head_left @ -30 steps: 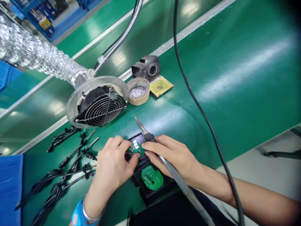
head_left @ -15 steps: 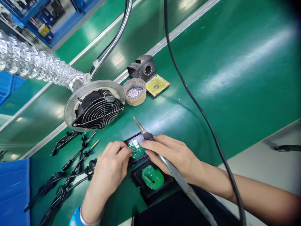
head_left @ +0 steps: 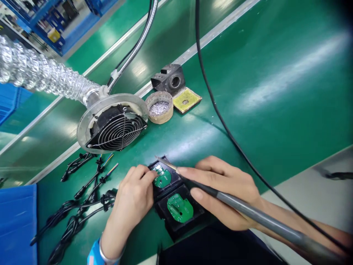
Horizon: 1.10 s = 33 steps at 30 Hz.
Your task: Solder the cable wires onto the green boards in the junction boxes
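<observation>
A soldering iron [head_left: 237, 204] lies in my right hand [head_left: 228, 187], between thumb and fingers, with its metal tip over the far edge of a black tray [head_left: 172, 173]. Within that tray sits a green circuit board [head_left: 162, 179]. My left hand [head_left: 135, 195] is closed at the board's left edge, its thumb and fingertips pinched on thin wires that its fingers now mostly hide. A second green circuit board [head_left: 180, 208] rests in the nearer black tray [head_left: 172, 230], below the first.
Black cables [head_left: 74, 213] with coloured wire ends lie left of my left hand. A fume extractor [head_left: 118, 127] hangs beyond it. Behind are a solder tub [head_left: 160, 110], a yellow sponge [head_left: 187, 100] and an iron stand [head_left: 169, 79]. A blue bin [head_left: 18, 224] stands at left.
My right hand has drawn back to the right and turned the soldering iron lower and flatter. Its tip has come down toward the far tray. The left hand has stayed at the board.
</observation>
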Motion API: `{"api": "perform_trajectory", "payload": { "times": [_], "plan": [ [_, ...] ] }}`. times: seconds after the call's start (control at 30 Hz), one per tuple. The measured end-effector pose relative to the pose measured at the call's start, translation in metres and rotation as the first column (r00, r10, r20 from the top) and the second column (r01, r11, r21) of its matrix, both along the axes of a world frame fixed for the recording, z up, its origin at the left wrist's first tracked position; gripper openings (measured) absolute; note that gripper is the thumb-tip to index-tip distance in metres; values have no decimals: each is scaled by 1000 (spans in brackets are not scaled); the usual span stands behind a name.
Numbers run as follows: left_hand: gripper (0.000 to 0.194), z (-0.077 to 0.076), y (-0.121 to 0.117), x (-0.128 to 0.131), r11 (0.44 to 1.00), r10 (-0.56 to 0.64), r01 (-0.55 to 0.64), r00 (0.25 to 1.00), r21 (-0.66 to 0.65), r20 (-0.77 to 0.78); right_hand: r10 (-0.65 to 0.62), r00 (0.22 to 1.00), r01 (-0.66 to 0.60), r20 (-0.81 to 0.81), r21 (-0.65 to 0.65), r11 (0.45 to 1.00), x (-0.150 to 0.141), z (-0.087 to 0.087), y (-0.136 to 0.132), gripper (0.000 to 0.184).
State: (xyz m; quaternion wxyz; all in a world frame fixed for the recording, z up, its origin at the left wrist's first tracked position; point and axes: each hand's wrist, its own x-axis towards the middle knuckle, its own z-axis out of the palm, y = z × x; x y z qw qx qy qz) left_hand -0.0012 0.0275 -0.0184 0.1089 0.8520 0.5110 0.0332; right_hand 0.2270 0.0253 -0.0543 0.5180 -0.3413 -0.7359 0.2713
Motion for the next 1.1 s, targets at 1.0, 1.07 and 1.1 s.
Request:
{"api": "perform_trajectory", "payload": {
  "times": [1.0, 1.07, 1.1],
  "plan": [
    [25, -4, 2, -2, 1000, 0, 1, 997, -13, 78, 79, 996, -80, 32, 10, 997, -6, -2, 1, 32],
    [25, -4, 3, -2, 1000, 7, -6, 997, -20, 77, 78, 996, -78, 33, 8, 997, -6, -3, 1, 31],
    [25, -4, 3, -2, 1000, 10, -8, 997, -23, 77, 77, 996, -78, 32, 9, 997, -6, -3, 1, 31]
  ]
}}
